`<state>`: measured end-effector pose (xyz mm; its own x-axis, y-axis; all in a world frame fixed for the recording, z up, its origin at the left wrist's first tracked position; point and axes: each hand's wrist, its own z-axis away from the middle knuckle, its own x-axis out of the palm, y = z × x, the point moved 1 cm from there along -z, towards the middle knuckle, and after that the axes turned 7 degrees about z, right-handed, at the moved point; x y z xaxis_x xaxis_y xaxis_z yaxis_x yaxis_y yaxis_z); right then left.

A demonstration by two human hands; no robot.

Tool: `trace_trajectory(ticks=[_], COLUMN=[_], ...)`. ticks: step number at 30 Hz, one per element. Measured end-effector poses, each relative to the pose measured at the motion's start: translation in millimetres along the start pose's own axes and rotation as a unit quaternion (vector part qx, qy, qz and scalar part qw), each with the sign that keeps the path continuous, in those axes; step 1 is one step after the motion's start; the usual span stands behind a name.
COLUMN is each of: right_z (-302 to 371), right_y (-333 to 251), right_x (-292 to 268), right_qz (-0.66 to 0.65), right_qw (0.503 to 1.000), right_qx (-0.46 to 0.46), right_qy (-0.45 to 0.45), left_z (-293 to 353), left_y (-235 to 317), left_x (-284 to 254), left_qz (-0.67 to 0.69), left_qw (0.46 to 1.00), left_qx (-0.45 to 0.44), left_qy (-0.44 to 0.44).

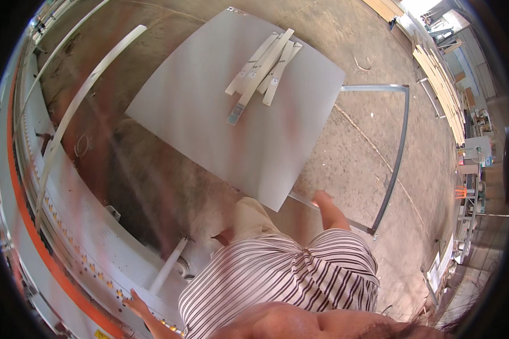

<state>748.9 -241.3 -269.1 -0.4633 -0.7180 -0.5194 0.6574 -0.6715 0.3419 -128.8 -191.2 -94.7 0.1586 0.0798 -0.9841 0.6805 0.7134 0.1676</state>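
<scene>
My left hand is at the lower left with its fingers apart, over the edge of a long white machine with a row of small yellow rollers. Whether it rests on that edge I cannot tell. My right hand hangs low by my right side, near the close corner of a large grey sheet; its fingers are blurred and mostly hidden. On the sheet lies a loose stack of several pale flat strips, some with labels. A grey metal frame sticks out from beneath the sheet on the right.
An orange band runs along the machine at left. Long white strips arch over it. Stacked timber lies at the far right, near an orange stool and cluttered shelving. The concrete floor has scattered scraps.
</scene>
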Motion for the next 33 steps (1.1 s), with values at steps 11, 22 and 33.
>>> trace_trajectory(ticks=[11, 22, 33], right_z=[-167.4, -202.4, -153.1], right_y=[-338.7, -444.4, -426.5], right_x=[-189.0, -217.2, -210.0], right_qz=[0.039, 0.323, 0.344], right_qw=[0.864, 0.814, 0.868], right_qx=[-0.332, -0.369, -0.24], right_qy=[0.376, 0.31, 0.264], left_z=[-57.3, -52.6, -45.3], left_y=[-72.3, -74.6, -93.3], left_x=[31.8, 50.6, 61.6], left_qz=[-0.192, -0.29, -0.283], left_qw=[0.945, 0.916, 0.95], left_qx=[-0.262, -0.278, -0.1], left_qy=[-0.029, -0.01, 0.09])
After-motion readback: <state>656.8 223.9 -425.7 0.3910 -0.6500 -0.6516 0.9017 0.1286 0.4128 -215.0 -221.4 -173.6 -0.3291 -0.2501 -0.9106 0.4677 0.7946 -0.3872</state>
